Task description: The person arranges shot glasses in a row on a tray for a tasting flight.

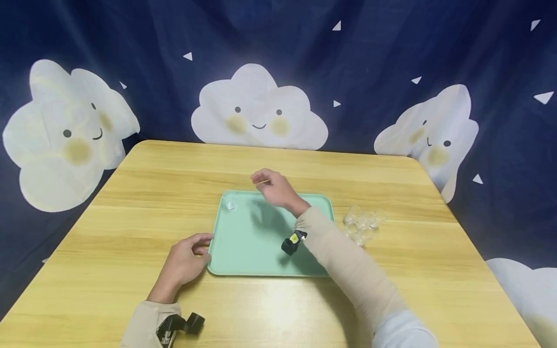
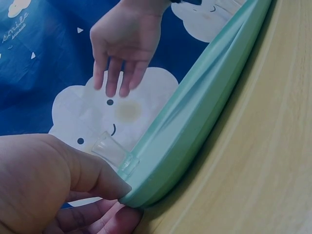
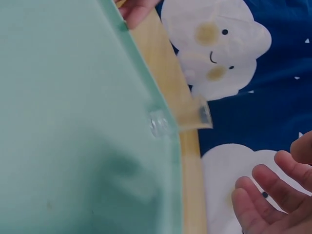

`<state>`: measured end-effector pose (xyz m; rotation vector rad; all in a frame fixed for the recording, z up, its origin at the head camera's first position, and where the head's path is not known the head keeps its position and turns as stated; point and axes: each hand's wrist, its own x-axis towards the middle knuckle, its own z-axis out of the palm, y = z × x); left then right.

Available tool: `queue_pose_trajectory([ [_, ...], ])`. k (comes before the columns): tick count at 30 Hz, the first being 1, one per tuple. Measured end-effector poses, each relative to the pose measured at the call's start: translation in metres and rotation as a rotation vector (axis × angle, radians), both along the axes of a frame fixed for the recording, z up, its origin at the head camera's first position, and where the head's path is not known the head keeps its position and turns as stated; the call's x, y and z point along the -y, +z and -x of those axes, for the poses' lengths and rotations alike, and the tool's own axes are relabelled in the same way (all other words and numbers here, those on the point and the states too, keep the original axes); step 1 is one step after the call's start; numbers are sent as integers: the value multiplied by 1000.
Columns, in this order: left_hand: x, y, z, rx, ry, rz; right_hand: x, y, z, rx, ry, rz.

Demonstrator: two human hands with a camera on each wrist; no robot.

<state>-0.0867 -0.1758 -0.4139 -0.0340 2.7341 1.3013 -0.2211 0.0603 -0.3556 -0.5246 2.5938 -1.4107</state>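
Observation:
A light green tray (image 1: 243, 246) lies on the wooden table. In its far left corner stands one small clear glass cup (image 1: 230, 203), upright. The left hand (image 1: 184, 261) holds the tray's left edge; in the left wrist view its thumb (image 2: 97, 173) lies against the rim with fingers beside it. Over the far part of the tray, the right hand (image 1: 278, 189) is raised with nothing in it, right of the cup. Its loosely bent fingers (image 3: 273, 190) show in the right wrist view, apart from the glass.
Several more clear glass cups (image 1: 361, 223) stand grouped on the table (image 1: 413, 251) just right of the tray, partly behind the right forearm. A dark blue curtain (image 1: 357, 58) with white clouds hangs behind the table's far edge.

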Motion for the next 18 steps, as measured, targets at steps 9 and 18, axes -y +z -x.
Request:
queue_pose_trajectory([
  [9,0,3,4,-9,0,2,-32,28,-3,45,-4,59],
  [18,0,-3,-2,-4,6,21,-66,44,-14,30,1,79],
])
